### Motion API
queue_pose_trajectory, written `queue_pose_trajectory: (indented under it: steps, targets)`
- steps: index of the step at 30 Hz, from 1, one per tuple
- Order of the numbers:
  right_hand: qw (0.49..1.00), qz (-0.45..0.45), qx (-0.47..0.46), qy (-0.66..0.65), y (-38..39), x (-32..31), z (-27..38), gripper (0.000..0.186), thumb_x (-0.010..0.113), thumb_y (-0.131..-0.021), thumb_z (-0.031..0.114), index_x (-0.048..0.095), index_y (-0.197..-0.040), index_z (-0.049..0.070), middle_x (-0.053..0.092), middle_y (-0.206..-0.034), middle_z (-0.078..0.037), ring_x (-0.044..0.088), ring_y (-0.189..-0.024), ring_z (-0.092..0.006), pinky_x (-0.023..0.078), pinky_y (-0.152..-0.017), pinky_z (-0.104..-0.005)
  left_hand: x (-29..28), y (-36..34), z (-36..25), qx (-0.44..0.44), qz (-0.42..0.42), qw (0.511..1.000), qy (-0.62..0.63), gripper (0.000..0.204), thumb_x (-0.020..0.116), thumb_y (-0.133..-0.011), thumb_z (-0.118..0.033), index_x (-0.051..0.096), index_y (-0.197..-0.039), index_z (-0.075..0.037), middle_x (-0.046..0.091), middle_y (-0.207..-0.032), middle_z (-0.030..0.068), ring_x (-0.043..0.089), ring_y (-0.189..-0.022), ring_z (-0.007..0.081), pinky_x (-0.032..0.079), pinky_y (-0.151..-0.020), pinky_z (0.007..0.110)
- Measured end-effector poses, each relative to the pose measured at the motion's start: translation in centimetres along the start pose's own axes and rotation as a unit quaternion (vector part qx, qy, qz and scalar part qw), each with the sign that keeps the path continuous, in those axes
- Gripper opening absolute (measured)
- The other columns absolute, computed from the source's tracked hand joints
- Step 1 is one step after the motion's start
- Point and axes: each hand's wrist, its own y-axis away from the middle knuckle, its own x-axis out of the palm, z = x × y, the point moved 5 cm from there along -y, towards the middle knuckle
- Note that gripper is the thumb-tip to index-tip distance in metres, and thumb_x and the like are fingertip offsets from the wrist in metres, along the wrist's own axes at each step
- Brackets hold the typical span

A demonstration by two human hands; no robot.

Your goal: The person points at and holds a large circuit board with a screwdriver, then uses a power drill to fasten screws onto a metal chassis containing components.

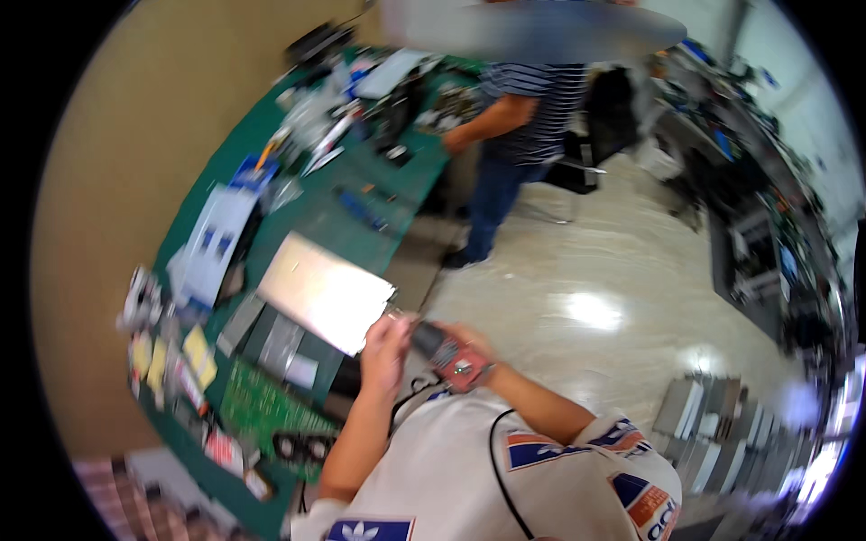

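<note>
My right hand is wrapped round a red and black hand-held device with a round part on its face; it looks like a multimeter, though motion blurs it. Just left of it, my left hand is closed, fingers pressed together and pointing up; what they pinch is too blurred to make out. Beyond my left fingers, a flat, shiny metal case lies at the edge of the green-topped bench, its near corner close to my fingertips. Thin dark leads show below the hands.
A green circuit board and two dark fans lie nearer on the bench. Beyond are a white panel, a blue tool and clutter. Another person stands at the far end. Grey units sit at the right.
</note>
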Motion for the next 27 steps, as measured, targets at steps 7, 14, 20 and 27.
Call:
queue_pose_trajectory:
  steps: [7,14,20,27]
  targets:
    - [0.997,-0.015,-0.018,0.080,-0.5,1.4,0.3,0.050,0.080,-0.070,0.010,0.060,-0.115,0.007,0.066,-0.100,-0.005,0.065,-0.087,-0.0182,0.052,-0.078,-0.0289,-0.8,0.6,-0.7,0.020,0.013,0.999,0.033,0.018,0.064,-0.093,-0.020,0.065,-0.091,-0.002,0.060,-0.084,-0.0003,0.049,-0.073,0.0076,0.039,-0.070,0.024]
    - [0.995,0.025,0.045,0.091,-0.5,2.0,-0.7,0.054,0.078,-0.071,0.017,0.058,-0.120,0.008,0.067,-0.107,-0.007,0.067,-0.093,-0.0208,0.053,-0.085,-0.0298,-1.2,1.3,-1.2,0.026,-0.012,1.000,0.011,0.026,0.065,-0.092,-0.027,0.068,-0.095,-0.002,0.060,-0.083,-0.0004,0.048,-0.074,0.0063,0.038,-0.066,0.023]
    - [0.992,0.013,-0.030,0.118,-1.7,2.1,0.9,0.050,0.082,-0.069,0.014,0.062,-0.115,0.009,0.067,-0.096,-0.004,0.064,-0.083,-0.0189,0.051,-0.077,-0.0287,-2.0,1.0,-0.5,0.033,-0.024,0.999,0.016,0.025,0.065,-0.093,-0.026,0.068,-0.098,-0.002,0.063,-0.087,-0.0002,0.049,-0.075,0.0063,0.040,-0.069,0.023]
    - [0.992,0.005,-0.022,0.123,-1.5,2.2,-0.8,0.049,0.081,-0.070,0.016,0.062,-0.114,0.008,0.068,-0.093,-0.004,0.064,-0.078,-0.0192,0.052,-0.072,-0.0307,-2.0,0.7,-0.2,0.025,-0.022,0.999,0.029,0.023,0.065,-0.093,-0.025,0.067,-0.097,-0.003,0.062,-0.088,-0.0001,0.050,-0.076,0.0071,0.041,-0.071,0.024]
